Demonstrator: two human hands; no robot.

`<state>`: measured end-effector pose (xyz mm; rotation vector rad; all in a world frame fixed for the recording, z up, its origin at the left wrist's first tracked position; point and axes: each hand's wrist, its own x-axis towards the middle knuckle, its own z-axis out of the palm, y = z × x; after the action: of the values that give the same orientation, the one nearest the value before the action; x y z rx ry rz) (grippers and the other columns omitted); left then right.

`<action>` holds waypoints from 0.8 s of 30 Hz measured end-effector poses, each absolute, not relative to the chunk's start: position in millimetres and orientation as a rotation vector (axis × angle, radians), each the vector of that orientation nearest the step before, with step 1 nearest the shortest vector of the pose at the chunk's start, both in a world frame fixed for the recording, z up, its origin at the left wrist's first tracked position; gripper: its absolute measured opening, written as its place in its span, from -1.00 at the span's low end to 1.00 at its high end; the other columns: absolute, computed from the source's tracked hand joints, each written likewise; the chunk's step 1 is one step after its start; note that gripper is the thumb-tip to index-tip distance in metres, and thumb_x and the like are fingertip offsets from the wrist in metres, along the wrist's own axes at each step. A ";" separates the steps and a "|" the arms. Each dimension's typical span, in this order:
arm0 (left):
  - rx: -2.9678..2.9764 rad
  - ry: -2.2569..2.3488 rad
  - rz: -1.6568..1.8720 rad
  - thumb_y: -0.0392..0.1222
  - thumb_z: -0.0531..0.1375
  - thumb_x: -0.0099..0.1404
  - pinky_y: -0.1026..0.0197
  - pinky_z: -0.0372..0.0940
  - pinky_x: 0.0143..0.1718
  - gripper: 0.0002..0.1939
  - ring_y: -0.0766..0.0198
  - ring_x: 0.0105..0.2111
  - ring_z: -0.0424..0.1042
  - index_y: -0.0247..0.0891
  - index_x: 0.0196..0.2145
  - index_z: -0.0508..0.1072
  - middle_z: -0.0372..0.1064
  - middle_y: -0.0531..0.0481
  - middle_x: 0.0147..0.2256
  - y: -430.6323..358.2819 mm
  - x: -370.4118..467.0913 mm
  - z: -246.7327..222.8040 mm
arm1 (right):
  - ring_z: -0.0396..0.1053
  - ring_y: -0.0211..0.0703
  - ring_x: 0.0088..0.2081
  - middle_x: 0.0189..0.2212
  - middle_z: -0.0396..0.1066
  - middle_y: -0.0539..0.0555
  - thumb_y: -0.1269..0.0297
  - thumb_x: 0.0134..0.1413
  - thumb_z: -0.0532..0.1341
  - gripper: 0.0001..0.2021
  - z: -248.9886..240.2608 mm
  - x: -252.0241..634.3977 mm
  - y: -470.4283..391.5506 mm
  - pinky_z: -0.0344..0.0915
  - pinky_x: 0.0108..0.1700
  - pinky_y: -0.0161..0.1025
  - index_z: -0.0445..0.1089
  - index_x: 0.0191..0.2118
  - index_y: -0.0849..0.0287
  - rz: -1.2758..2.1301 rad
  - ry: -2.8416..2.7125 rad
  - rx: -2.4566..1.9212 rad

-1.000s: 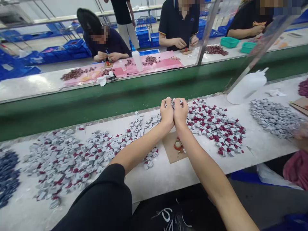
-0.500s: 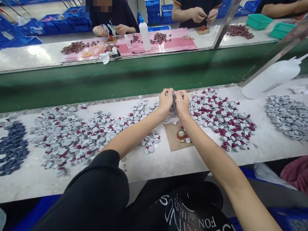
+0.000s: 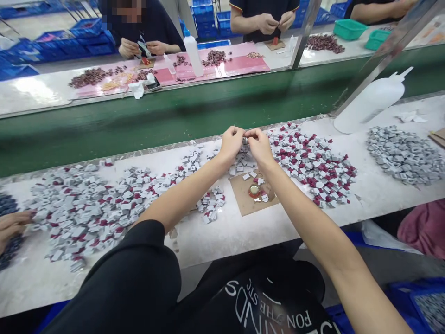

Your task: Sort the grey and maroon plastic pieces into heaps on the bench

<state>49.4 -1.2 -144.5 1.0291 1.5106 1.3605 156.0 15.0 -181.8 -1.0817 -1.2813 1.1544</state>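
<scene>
My left hand (image 3: 231,142) and my right hand (image 3: 256,144) meet fingertip to fingertip over the white bench, pinching small grey pieces (image 3: 245,140) between them. Just below the hands lie loose grey pieces (image 3: 243,162) and a brown cardboard square (image 3: 243,202) with a small round red-rimmed cap (image 3: 254,190) on it. A heap of grey and dark red pieces (image 3: 309,160) spreads to the right of my right hand. A longer heap of the same pieces (image 3: 104,208) stretches to the left of my left arm.
A white squeeze bottle (image 3: 368,102) lies tilted at the back right, beside an all-grey heap (image 3: 403,155). A green conveyor belt (image 3: 174,120) runs behind the bench. Other people work across it at a pink mat (image 3: 236,67). Another person's hand (image 3: 12,225) rests at the far left.
My hands stay joined on the small pieces while the view shifts down and right. Another person's hand has come into view at the far left.
</scene>
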 end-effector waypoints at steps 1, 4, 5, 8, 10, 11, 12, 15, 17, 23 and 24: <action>1.039 1.512 1.340 -0.47 0.17 0.41 0.19 0.36 -0.02 -0.71 0.19 -0.18 0.47 -0.19 -0.43 0.46 0.49 -0.01 -0.30 -0.4 48.4 -143.4 | 0.46 -0.04 -0.04 -0.22 0.50 0.02 0.44 0.03 0.18 -0.84 -178.9 158.5 15.4 0.44 0.22 -0.03 0.38 -0.28 0.04 1.174 -1.278 -1.089; 1.073 1.517 1.260 -0.49 0.16 0.37 0.13 0.38 0.01 -0.73 0.15 -0.16 0.51 -0.18 -0.41 0.46 0.52 -0.03 -0.28 0.5 45.2 -139.9 | 0.47 -0.05 -0.04 -0.20 0.50 0.03 0.43 0.03 0.19 -0.84 -169.3 165.7 15.7 0.47 0.18 -0.03 0.39 -0.25 0.04 1.238 -1.265 -1.112; 1.087 1.520 1.227 -0.50 0.17 0.35 0.11 0.38 0.02 -0.73 0.13 -0.16 0.52 -0.17 -0.40 0.47 0.53 -0.04 -0.28 0.4 44.0 -138.6 | 0.47 -0.05 -0.04 -0.19 0.50 0.03 0.43 0.03 0.20 -0.84 -166.2 167.8 15.4 0.48 0.16 -0.03 0.40 -0.24 0.04 1.261 -1.262 -1.120; 1.133 1.533 1.133 -0.53 0.19 0.26 0.05 0.39 0.02 -0.74 0.06 -0.14 0.54 -0.16 -0.35 0.49 0.56 -0.06 -0.27 -0.9 39.8 -134.0 | 0.47 -0.04 -0.07 -0.17 0.50 0.02 0.40 0.04 0.23 -0.83 -157.6 171.9 13.1 0.54 0.04 -0.03 0.42 -0.22 0.03 1.336 -1.252 -1.146; 1.173 1.544 1.093 -0.52 0.21 0.23 0.03 0.39 0.03 -0.75 0.03 -0.13 0.53 -0.16 -0.32 0.50 0.57 -0.07 -0.25 -1.6 36.3 -130.5 | 0.47 -0.03 -0.07 -0.17 0.50 0.03 0.38 0.04 0.24 -0.83 -152.8 173.6 11.0 0.57 -0.07 -0.05 0.43 -0.21 0.03 1.395 -1.238 -1.161; 1.194 1.550 1.077 -0.51 0.21 0.22 0.03 0.39 0.04 -0.75 0.03 -0.13 0.52 -0.15 -0.30 0.51 0.57 -0.07 -0.25 -1.9 34.4 -128.8 | 0.47 -0.02 -0.06 -0.17 0.50 0.03 0.37 0.04 0.24 -0.84 -150.7 174.5 9.9 0.57 -0.11 -0.07 0.43 -0.21 0.02 1.418 -1.230 -1.166; 1.215 1.557 1.063 -0.50 0.22 0.22 0.02 0.39 0.03 -0.75 0.03 -0.15 0.51 -0.15 -0.28 0.51 0.57 -0.06 -0.25 -1.9 32.5 -127.2 | 0.47 -0.01 -0.05 -0.16 0.49 0.04 0.37 0.04 0.24 -0.84 -148.7 175.7 8.9 0.58 -0.14 -0.08 0.43 -0.22 0.02 1.439 -1.222 -1.171; 1.272 1.579 1.021 -0.47 0.24 0.21 0.02 0.38 -0.02 -0.76 0.04 -0.24 0.46 -0.14 -0.24 0.51 0.51 -0.02 -0.34 -0.9 28.1 -123.0 | 0.47 0.02 0.02 -0.16 0.47 0.04 0.38 0.02 0.25 -0.84 -143.7 180.6 6.9 0.64 -0.13 -0.04 0.44 -0.23 0.03 1.498 -1.186 -1.150; 1.306 1.590 1.002 -0.46 0.26 0.20 0.01 0.38 -0.05 -0.76 0.04 -0.30 0.43 -0.13 -0.25 0.50 0.44 0.00 -0.41 0.7 26.7 -120.9 | 0.48 0.04 0.06 -0.14 0.48 0.04 0.40 0.03 0.25 -0.84 -141.6 183.3 6.7 0.68 -0.08 0.07 0.44 -0.24 0.04 1.572 -1.147 -1.091; 1.401 1.612 1.057 -0.46 0.26 0.17 -0.05 0.39 0.05 -0.74 -0.02 -0.20 0.50 -0.10 -0.28 0.45 0.48 -0.04 -0.34 4.2 26.5 -119.8 | 0.54 0.07 0.03 -0.21 0.53 0.03 0.43 0.03 0.25 -0.85 -139.3 181.4 7.2 0.70 -0.01 0.24 0.43 -0.26 0.04 1.745 -1.024 -0.943; 1.412 1.608 1.071 -0.45 0.25 0.16 -0.07 0.39 0.09 -0.74 -0.03 -0.16 0.51 -0.09 -0.27 0.44 0.50 -0.05 -0.31 3.6 27.0 -119.5 | 0.55 0.06 0.02 -0.21 0.54 0.03 0.44 0.03 0.25 -0.84 -138.6 182.9 5.1 0.70 -0.01 0.22 0.44 -0.26 0.04 1.739 -1.004 -0.943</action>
<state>27.0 3.6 -119.5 1.4122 1.6079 1.0708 182.9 5.1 -138.6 -0.9429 -1.0041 1.7392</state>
